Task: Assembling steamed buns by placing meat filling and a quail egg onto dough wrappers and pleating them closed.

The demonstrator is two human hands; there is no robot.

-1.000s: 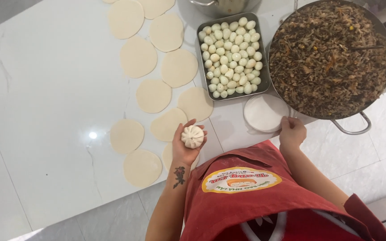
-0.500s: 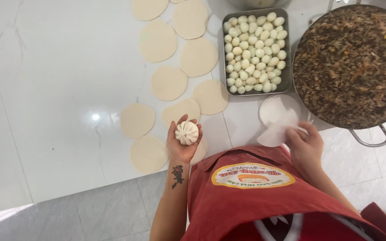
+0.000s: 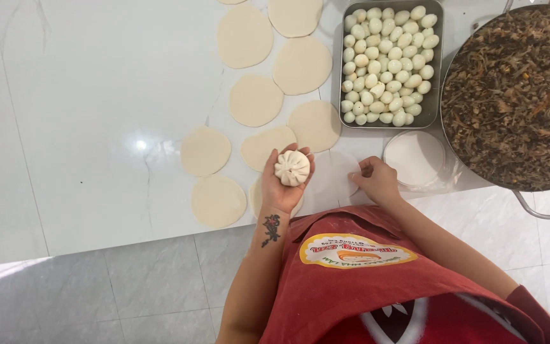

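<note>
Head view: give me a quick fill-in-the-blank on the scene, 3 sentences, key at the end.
1. The left hand holds a pleated white ____ in its palm.
2. The right hand rests on a white paper square on the ____ table.
3. The rectangular metal tray is filled with small peeled ____.

Missing words: bun; white; eggs

A pleated bun held up over a white table of dough rounds

The left hand (image 3: 281,185) cups 1 pleated white bun (image 3: 291,167) in its palm; the right hand (image 3: 375,180) rests fingertips on a thin paper square (image 3: 335,181) on the white table (image 3: 84,114). Flat dough rounds (image 3: 205,150) lie beside them, with a steel tray of peeled quail eggs (image 3: 386,60), a small white bowl (image 3: 414,157) and a big pan of dark shredded filling (image 3: 517,95).
</note>
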